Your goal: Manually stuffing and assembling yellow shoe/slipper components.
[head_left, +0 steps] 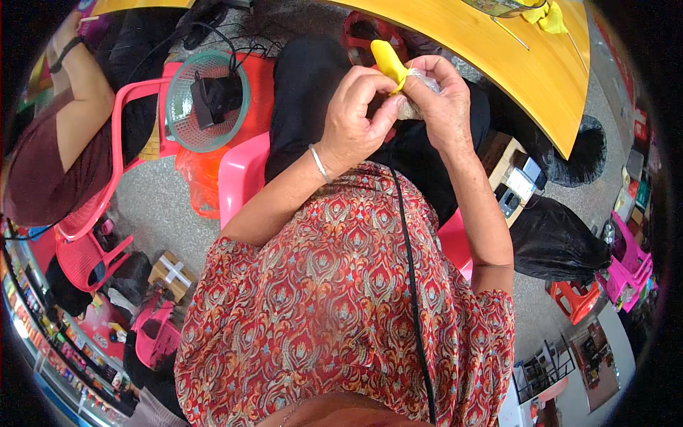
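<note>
In front of my lap, both hands are raised close together. A yellow petal-shaped piece (386, 58) stands up between them, gathered narrow at its lower end. My left hand (361, 107) pinches that gathered end between thumb and fingertips. Beside it, my right hand (442, 99) is closed around a small whitish, see-through bundle (425, 80), with the thumb close to the petal's base. The bundle's kind is hard to make out, and the fingers hide part of it. A thin strand seems to run by the petal's base.
A yellow tabletop (455, 35) curves ahead, bearing yellow petal-like pieces (551, 18) on thin sticks. To the left, a green mesh basket (173, 107) holding a black object sits on a red stool. Another person's arm (82, 92) is far left. A black bag (558, 242) lies right.
</note>
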Available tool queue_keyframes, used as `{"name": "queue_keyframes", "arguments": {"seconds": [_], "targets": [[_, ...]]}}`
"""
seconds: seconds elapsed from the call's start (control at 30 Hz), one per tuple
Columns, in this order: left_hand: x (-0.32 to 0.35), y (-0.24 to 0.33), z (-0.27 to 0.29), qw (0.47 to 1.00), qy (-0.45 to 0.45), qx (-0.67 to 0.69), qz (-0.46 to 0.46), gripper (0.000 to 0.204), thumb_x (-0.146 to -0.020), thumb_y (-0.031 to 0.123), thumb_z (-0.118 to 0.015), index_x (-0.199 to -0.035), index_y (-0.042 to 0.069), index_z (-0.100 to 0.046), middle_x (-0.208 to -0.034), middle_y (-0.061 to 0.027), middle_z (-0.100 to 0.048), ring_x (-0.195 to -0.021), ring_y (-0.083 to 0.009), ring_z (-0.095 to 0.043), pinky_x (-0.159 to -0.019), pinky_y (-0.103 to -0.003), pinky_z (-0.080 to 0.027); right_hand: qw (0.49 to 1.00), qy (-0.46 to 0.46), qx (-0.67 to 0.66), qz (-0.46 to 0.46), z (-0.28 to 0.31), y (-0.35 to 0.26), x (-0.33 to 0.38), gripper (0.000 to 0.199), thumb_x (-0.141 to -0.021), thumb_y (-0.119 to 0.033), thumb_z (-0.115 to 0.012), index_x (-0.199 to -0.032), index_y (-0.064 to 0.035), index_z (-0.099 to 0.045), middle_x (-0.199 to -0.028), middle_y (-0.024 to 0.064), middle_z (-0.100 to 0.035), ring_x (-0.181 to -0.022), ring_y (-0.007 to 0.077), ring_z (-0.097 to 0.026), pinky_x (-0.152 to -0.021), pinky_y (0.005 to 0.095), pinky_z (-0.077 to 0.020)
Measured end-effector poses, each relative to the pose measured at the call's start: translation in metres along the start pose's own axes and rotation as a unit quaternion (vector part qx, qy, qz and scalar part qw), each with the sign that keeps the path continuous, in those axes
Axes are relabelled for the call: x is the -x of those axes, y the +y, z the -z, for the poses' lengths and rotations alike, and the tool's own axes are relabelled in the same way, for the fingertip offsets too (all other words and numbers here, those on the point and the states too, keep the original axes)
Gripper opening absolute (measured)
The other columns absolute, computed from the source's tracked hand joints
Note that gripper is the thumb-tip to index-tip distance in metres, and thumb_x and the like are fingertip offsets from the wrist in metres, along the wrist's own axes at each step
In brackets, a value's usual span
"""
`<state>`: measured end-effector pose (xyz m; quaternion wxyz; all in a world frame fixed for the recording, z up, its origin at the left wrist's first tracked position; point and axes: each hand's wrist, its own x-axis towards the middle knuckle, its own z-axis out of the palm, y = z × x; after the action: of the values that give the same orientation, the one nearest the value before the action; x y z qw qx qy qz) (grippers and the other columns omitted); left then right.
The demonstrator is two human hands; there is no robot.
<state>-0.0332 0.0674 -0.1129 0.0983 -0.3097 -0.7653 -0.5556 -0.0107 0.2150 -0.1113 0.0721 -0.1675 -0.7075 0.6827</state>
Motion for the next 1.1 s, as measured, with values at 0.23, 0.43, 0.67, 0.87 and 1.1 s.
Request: {"name": "queue_keyframes", "arguments": {"seconds": [0.23,0.43,0.67,0.87,1.1], "targets": [[0.003,-0.007,-0.002,0.996,0.033,0.056,0.068,0.021,-0.075,-0.002,-0.069,-0.09,0.003,-0.056,-0.088,-0.0101,-0.057,-0.076,-0.024,-0.059,-0.067,-0.031,-0.049,0.991,-0.103,-0.085,-0.029,0.002,-0.006,0.004,0.02,-0.084,-0.012,-0.065,-0.102,-0.0027,-0.063,-0.091,0.0006,-0.062,-0.083,0.007,-0.056,-0.075,0.0228,-0.0469],[-0.005,-0.006,0.012,0.97,0.092,0.164,0.156,0.015,-0.086,-0.008,-0.06,-0.096,0.001,-0.054,-0.092,0.0001,-0.051,-0.075,-0.0036,-0.051,-0.065,-0.017,-0.044,0.962,-0.168,-0.212,-0.045,0.002,-0.043,0.012,0.027,-0.091,-0.017,-0.06,-0.113,-0.0012,-0.062,-0.111,0.0054,-0.062,-0.103,0.0124,-0.056,-0.092,0.0273,-0.0435],[-0.003,0.003,0.016,0.967,0.093,0.188,0.146,0.012,-0.085,-0.006,-0.061,-0.093,0.001,-0.055,-0.091,-0.0025,-0.052,-0.076,-0.0063,-0.054,-0.065,-0.019,-0.046,0.969,-0.214,-0.113,0.046,0.003,-0.036,0.009,0.02,-0.093,-0.012,-0.057,-0.106,-0.0023,-0.069,-0.116,0.0087,-0.061,-0.107,0.014,-0.055,-0.094,0.0276,-0.0412],[-0.004,0.015,0.025,0.993,0.014,0.101,0.063,0.013,-0.086,-0.005,-0.061,-0.097,-0.001,-0.056,-0.093,-0.0044,-0.053,-0.079,-0.0094,-0.054,-0.069,-0.02,-0.046,0.981,-0.167,-0.092,-0.028,0.002,-0.024,0.013,0.02,-0.085,-0.007,-0.066,-0.105,-0.0039,-0.066,-0.101,0.0025,-0.063,-0.09,0.0084,-0.057,-0.079,0.0236,-0.047],[-0.003,0.021,0.022,1.0,0.002,0.01,0.021,0.012,-0.08,-0.003,-0.067,-0.09,0.0,-0.061,-0.087,-0.0089,-0.059,-0.075,-0.0167,-0.058,-0.067,-0.025,-0.048,0.994,-0.089,0.006,0.055,-0.003,-0.028,0.009,0.026,-0.08,-0.011,-0.07,-0.104,-0.004,-0.062,-0.089,-0.0007,-0.063,-0.081,0.0058,-0.057,-0.072,0.0221,-0.0474]]}}
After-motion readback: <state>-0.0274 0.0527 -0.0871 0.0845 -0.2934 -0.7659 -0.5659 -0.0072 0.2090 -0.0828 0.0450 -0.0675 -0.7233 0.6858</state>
